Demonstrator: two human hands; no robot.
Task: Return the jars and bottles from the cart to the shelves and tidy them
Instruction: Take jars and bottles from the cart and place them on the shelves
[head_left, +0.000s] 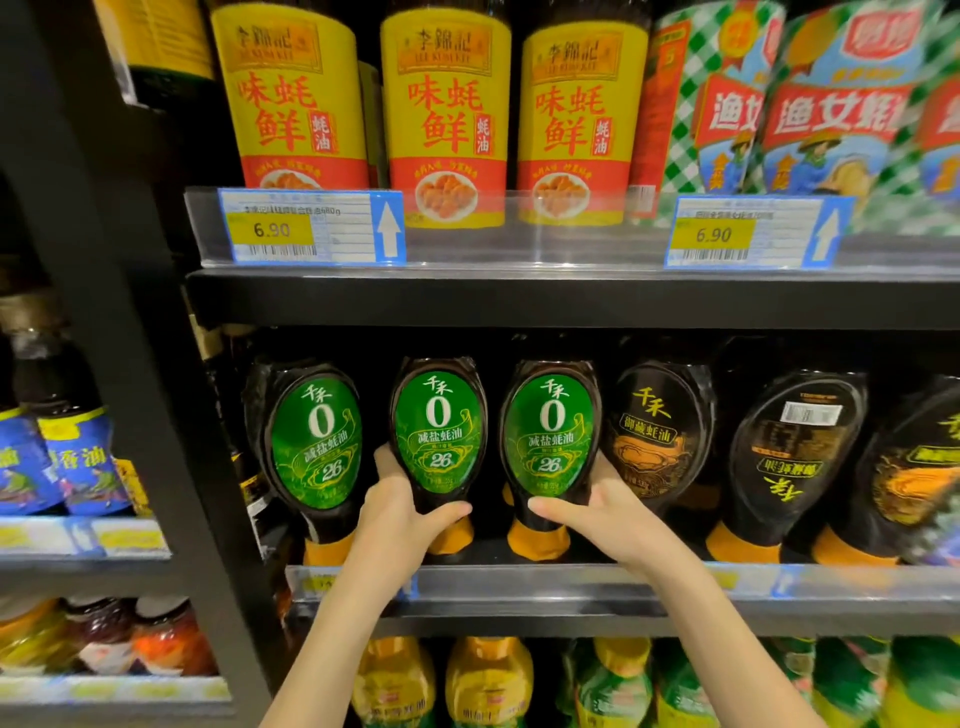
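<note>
Three dark squeeze bottles with green oval labels stand cap-down on the middle shelf (519, 582). My left hand (402, 512) grips the lower part of the middle green-label bottle (439, 431), thumb across its front. My right hand (597, 512) grips the right green-label bottle (550, 436) the same way, near its orange cap. The third green-label bottle (311, 441) stands untouched to the left of both.
Right of my hands stand dark bottles with gold labels (660, 436), one turned back to front (795, 452). Yellow oyster-sauce bottles (447, 114) fill the shelf above, behind price tags (311, 226). More bottles line the shelf below. A black upright (135, 364) divides off the left bay.
</note>
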